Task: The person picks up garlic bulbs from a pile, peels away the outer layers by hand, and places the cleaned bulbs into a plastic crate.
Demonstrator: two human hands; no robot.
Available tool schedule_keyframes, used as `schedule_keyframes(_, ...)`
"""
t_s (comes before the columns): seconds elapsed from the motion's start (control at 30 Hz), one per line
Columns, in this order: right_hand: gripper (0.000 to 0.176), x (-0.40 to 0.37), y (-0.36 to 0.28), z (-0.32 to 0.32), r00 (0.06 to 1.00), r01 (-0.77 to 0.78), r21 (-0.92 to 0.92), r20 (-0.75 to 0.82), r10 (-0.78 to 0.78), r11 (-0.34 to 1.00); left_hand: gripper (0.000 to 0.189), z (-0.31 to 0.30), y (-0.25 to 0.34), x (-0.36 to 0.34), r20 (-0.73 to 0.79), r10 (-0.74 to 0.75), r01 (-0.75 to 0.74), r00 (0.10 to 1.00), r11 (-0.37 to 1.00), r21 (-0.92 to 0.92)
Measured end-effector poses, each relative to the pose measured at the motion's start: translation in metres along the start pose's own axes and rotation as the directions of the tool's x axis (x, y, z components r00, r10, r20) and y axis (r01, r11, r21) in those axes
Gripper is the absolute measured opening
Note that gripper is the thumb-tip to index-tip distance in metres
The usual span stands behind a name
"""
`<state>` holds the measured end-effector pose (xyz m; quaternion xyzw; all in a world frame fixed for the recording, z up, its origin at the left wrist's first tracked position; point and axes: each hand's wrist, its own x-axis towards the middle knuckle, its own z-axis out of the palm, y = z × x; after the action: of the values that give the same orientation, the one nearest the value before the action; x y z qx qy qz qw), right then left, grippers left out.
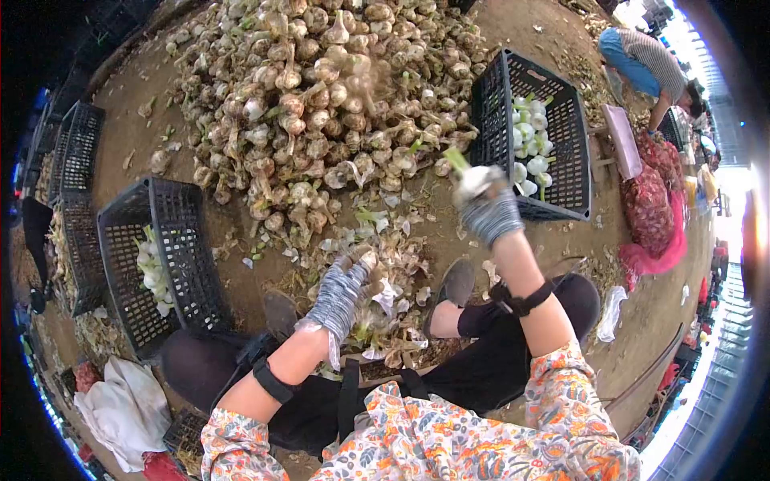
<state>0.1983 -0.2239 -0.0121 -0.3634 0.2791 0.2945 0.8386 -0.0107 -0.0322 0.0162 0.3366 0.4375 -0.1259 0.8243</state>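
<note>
My right hand [491, 212], in a grey-banded covering, is closed around a whitish garlic bulb [478, 183] with a short green stem. Motion blurs this hand and the bulb, which are raised beside the near-left edge of a black crate [573, 200]. Several clean white garlic bulbs [531, 136] lie in that crate. My left hand [341, 293], covered the same way, is low over loose garlic skins [393, 276] between my feet. Its fingers are loosely curved and apart from the thumb, with no bulb clearly visible in them.
A big heap of unpeeled garlic [321, 104] spreads in front of me. Another black crate [128, 224] with white bulbs stands at my left. Red net sacks [648, 196] and a bending person [650, 64] are at the right. A white sack [124, 409] lies lower left.
</note>
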Motion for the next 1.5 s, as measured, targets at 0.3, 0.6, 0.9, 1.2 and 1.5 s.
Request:
schedule_keyframes(0.3, 0.03, 0.125, 0.039, -0.036, 0.885, 0.423, -0.799, 0.264, -0.383, 0.427, 0.022, 0.0, 0.006, -0.002, 0.019, 0.029, -0.026, 0.999, 0.991, -0.132)
schedule_keyframes(0.6, 0.026, 0.205, 0.085, -0.02, 0.815, 0.134, -0.917, 0.318, -0.485, -0.376, 0.021, -0.017, 0.01, 0.016, -0.057, 0.007, -0.018, 0.998, 0.98, -0.197)
schedule_keyframes(0.9, 0.027, -0.021, 0.059, 0.076, 0.957, 0.224, -0.886, 0.278, 0.078, 0.407, 0.07, 0.008, 0.016, 0.028, 0.132, 0.601, -0.609, 0.788, 0.793, 0.022)
schedule_keyframes(1.2, 0.028, -0.089, 0.054, 0.086, 0.871, 0.468, -0.824, 0.491, -0.009, 0.319, 0.07, 0.021, 0.019, -0.008, 0.405, 0.594, -0.636, 0.695, 0.771, -0.041)
schedule_keyframes(1.5, 0.017, -0.084, 0.049, 0.075, 0.767, 0.631, -0.741, 0.641, -0.037, 0.231, 0.071, 0.019, 0.022, -0.009, 0.438, 0.564, -0.605, 0.7, 0.795, -0.056)
